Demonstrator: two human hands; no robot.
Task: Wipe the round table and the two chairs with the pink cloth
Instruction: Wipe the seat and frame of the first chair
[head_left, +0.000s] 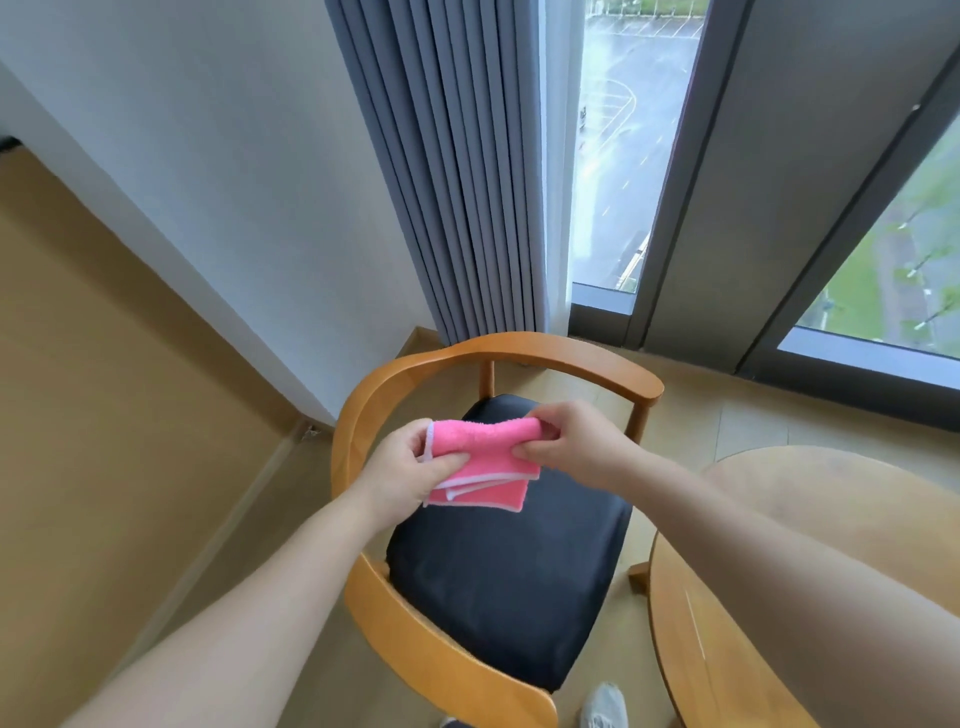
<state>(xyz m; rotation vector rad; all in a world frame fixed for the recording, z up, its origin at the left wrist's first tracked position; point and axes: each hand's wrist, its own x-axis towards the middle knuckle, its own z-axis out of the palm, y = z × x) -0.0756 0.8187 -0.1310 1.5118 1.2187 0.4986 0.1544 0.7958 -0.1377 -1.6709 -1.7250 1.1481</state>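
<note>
A folded pink cloth (480, 462) with white edging hangs in the air above a chair's seat. My left hand (402, 465) pinches its left end and my right hand (571, 441) pinches its right end. Below them stands a wooden chair (545, 353) with a curved armrest-back and a black cushioned seat (498, 582). The round wooden table (691, 613) is at the lower right, partly hidden by my right forearm. Only one chair is in view.
Grey pleated curtains (457, 171) hang behind the chair beside tall windows (623, 156). A white wall (208, 182) runs along the left. Tan floor (104, 415) lies left of the chair. A grey shoe (602, 706) shows at the bottom edge.
</note>
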